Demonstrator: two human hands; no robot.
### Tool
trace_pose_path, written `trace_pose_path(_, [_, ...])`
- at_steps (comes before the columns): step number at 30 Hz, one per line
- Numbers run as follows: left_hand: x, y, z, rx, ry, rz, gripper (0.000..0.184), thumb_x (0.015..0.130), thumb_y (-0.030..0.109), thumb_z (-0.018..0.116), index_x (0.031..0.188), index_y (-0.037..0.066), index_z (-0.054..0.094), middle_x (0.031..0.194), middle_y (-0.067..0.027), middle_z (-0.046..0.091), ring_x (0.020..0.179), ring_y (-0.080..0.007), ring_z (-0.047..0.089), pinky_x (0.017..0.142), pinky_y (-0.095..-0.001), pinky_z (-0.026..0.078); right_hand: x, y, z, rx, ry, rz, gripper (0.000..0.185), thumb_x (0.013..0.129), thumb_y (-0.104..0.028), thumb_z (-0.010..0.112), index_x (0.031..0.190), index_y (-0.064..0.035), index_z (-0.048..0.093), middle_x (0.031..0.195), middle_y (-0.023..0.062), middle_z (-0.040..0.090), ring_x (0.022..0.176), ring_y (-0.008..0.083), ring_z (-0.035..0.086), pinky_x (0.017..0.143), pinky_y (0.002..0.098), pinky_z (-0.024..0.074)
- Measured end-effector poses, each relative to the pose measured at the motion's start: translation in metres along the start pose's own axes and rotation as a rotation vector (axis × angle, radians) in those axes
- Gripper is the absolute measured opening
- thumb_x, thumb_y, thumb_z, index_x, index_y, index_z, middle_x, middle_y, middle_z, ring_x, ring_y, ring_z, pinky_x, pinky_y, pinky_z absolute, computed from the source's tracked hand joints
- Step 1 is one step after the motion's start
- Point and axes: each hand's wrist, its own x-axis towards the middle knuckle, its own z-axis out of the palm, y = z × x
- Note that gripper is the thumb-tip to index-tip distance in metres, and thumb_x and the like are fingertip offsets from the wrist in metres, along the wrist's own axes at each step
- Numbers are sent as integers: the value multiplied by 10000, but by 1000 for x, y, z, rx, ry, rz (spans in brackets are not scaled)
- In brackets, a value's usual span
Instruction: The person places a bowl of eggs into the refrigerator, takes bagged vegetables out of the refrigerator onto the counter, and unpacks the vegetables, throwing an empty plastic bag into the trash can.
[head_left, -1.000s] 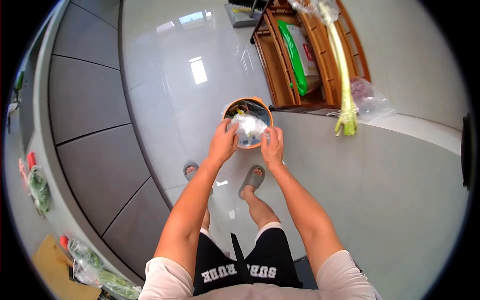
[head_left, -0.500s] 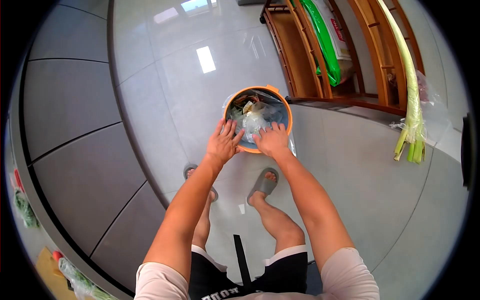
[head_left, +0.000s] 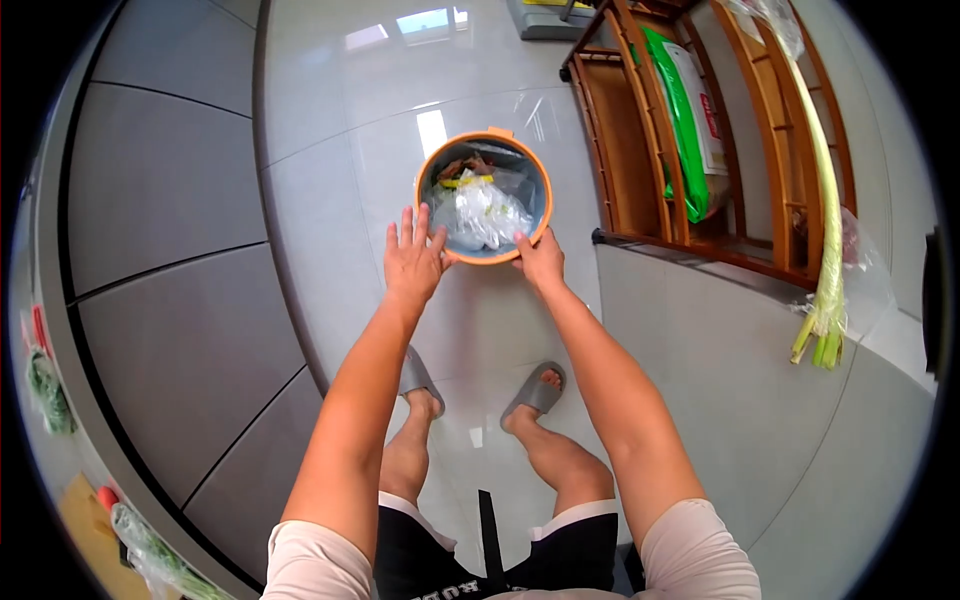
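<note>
A round trash bin (head_left: 482, 261) with an orange rim stands on the tiled floor in front of my feet. Crumpled clear plastic bags (head_left: 485, 215) fill much of it, with some brown and yellow scraps at the far side. My left hand (head_left: 412, 265) is at the near left of the rim, fingers spread and stretched out, holding nothing. At the near right, my right hand (head_left: 542, 265) grips the rim, thumb over the inner edge and the other fingers outside, partly hidden.
Grey cabinet fronts (head_left: 170, 210) run along the left. To the right stands a wooden rack (head_left: 610, 150) holding a green and white bag (head_left: 690, 130), with a long leek (head_left: 828, 230) hanging over it. A grey object (head_left: 548, 20) sits on the floor at the top.
The bin appears farther from my feet and more to the left. My right hand has come out of the opening onto the rim; my left hand has shifted outward to the rim's left side.
</note>
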Motion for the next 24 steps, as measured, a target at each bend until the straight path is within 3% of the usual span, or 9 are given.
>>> trace_pose_path(2, [8,-19,5,-14,30,-72,625,951,616,559,1445,233,590,1661,-141,327,1511,-340,332,1200,-556,269,9,-19,20,75,-28,-35,390,991,-224,694,1281,-22,528,1087,133,688,974,205,715,756,344,649])
trace_pose_path(3, [11,-28,3,-29,60,-100,612,964,554,592,1475,220,555,1661,-149,323,1511,-337,334,1184,-549,301,13,-28,28,148,-66,-39,538,1011,-249,672,1438,-22,436,1057,120,692,918,177,702,778,322,622])
trace_pose_path(7, [-7,-49,-30,-131,12,-101,641,978,410,615,1557,198,441,1665,-180,297,1518,-334,325,1204,-537,280,-7,-42,51,91,-25,-55,857,1015,-325,663,1623,-13,146,1047,105,692,818,132,642,774,276,548])
trace_pose_path(9, [-37,-52,-46,-204,-24,-126,653,976,419,616,1563,198,433,1669,-183,288,1524,-337,315,1213,-539,267,-25,-9,59,-53,67,-238,828,1004,-303,675,1611,-16,190,1074,99,689,835,130,643,766,280,545])
trace_pose_path(11, [-73,-55,-75,-279,-59,-179,663,974,422,619,1565,190,430,1670,-192,281,1531,-343,300,1223,-536,254,-71,-12,56,-66,25,-256,812,995,-281,683,1604,-18,214,1114,98,681,845,125,642,761,282,541])
trace_pose_path(13, [-116,-59,-111,-341,-60,-249,671,960,404,640,1555,166,441,1650,-226,299,1524,-369,306,1221,-538,262,-120,-20,52,9,-88,-235,700,1011,-162,647,1585,-27,269,1120,95,668,859,139,645,755,279,544])
trace_pose_path(14, [-139,-63,-132,-366,-34,-287,676,948,388,660,1546,151,453,1630,-252,321,1512,-391,322,1214,-544,275,-162,-54,49,181,-146,-95,651,1022,-94,606,1579,-29,276,1105,92,663,867,146,650,751,275,547])
trace_pose_path(20, [-269,-106,-303,-595,120,-567,652,930,340,685,1512,131,479,1623,-240,322,1509,-387,321,1216,-533,278,-324,-185,63,68,-385,-93,456,990,-46,587,1428,14,474,972,95,673,770,166,692,675,312,602])
trace_pose_path(24, [-342,-148,-387,-652,237,-682,640,923,325,696,1494,123,492,1604,-237,342,1498,-388,336,1201,-520,313,-388,-274,102,-43,-534,-241,429,978,-44,595,1399,-6,518,1000,111,671,787,191,719,704,326,630])
